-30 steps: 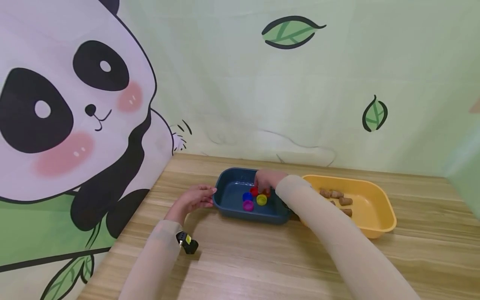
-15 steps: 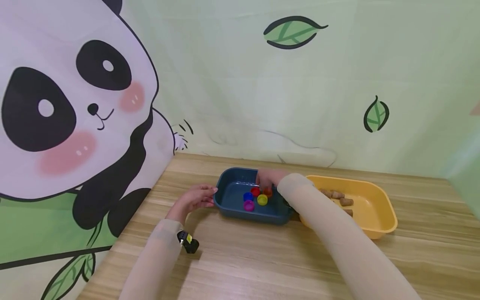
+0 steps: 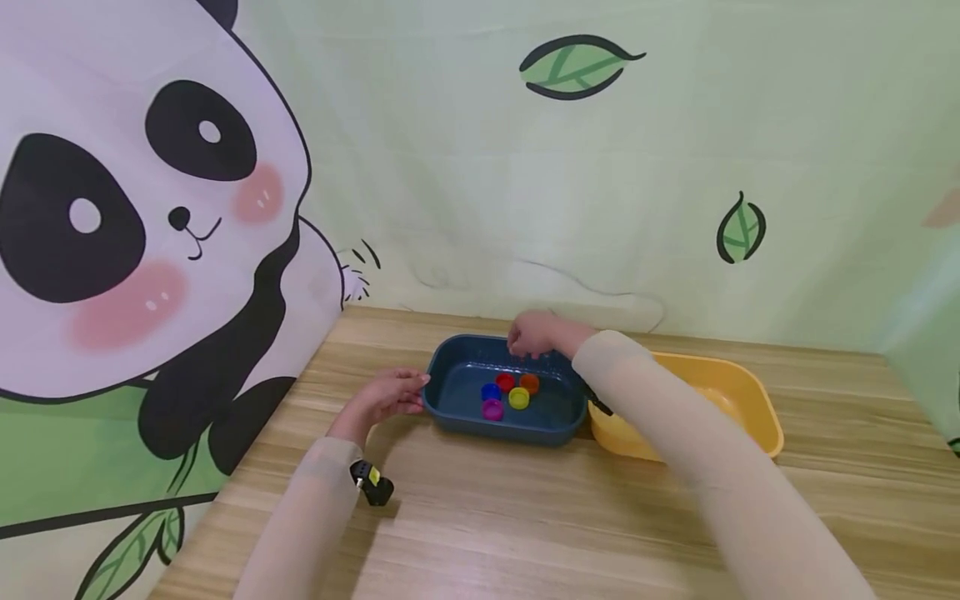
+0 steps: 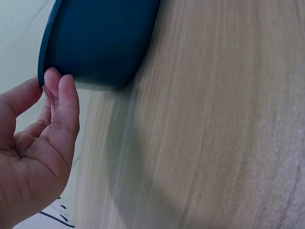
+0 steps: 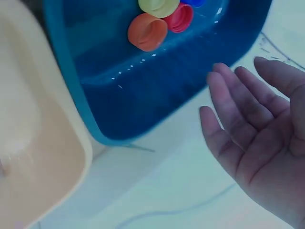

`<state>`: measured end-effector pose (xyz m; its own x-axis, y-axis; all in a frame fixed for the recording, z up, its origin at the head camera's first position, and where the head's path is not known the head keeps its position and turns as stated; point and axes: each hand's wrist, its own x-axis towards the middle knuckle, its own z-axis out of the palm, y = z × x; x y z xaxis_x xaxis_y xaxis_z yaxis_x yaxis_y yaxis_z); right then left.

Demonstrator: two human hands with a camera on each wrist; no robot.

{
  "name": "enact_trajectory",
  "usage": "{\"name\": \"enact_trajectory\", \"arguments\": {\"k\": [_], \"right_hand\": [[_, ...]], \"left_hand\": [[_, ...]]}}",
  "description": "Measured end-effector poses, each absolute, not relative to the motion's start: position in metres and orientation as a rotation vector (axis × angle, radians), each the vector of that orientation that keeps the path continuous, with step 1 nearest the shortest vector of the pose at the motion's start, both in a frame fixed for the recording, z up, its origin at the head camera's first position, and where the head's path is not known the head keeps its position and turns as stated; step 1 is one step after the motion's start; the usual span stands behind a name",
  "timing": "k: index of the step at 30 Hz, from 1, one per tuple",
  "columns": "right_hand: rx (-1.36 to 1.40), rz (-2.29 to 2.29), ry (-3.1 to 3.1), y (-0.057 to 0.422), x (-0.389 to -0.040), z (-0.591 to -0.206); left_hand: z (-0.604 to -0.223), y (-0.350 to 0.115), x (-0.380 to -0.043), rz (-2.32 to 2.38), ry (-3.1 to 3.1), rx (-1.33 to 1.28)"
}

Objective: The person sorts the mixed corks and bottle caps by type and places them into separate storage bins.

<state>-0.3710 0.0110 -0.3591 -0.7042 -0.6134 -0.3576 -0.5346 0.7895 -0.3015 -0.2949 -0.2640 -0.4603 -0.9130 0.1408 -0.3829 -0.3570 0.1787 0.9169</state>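
My left hand (image 3: 386, 395) pinches the left rim of a dark blue plastic basin (image 3: 457, 392); in the left wrist view the thumb (image 4: 28, 95) lies at the rim and the fingertips (image 4: 66, 86) sit against the outer wall. Several small bottle caps lie clustered inside: red (image 3: 506, 382), orange (image 3: 528, 383), yellow (image 3: 518, 398), blue (image 3: 491, 392) and magenta (image 3: 492, 409). Over the far rim hovers my right hand (image 3: 534, 333). The right wrist view shows its palm (image 5: 271, 157) bare and its fingers loosely extended, holding nothing.
To the right of the blue basin, close against it, stands a yellow basin (image 3: 761, 417); the right sleeve (image 3: 675, 425) hides much of its inside. Both sit on a wood-grain table (image 3: 487, 517). A cloth backdrop (image 3: 450, 208) with a panda drawing rises behind.
My right hand has lifted from the caps up and back to the far rim, leaving the orange cap in full view. The sleeve now hides the brown corks. My left hand stays at the rim.
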Motion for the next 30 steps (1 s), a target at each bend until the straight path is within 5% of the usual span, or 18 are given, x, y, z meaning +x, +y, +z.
{"name": "enact_trajectory", "arguments": {"k": [16, 30], "right_hand": [[-1.196, -0.623, 2.598, 0.083, -0.286, -0.31], [-0.886, -1.11, 2.534, 0.17, -0.201, -0.394]], "left_hand": [[-0.462, -0.255, -0.298, 1.727, 2.132, -0.22], [-0.462, -0.253, -0.293, 1.799, 2.149, -0.169]]}}
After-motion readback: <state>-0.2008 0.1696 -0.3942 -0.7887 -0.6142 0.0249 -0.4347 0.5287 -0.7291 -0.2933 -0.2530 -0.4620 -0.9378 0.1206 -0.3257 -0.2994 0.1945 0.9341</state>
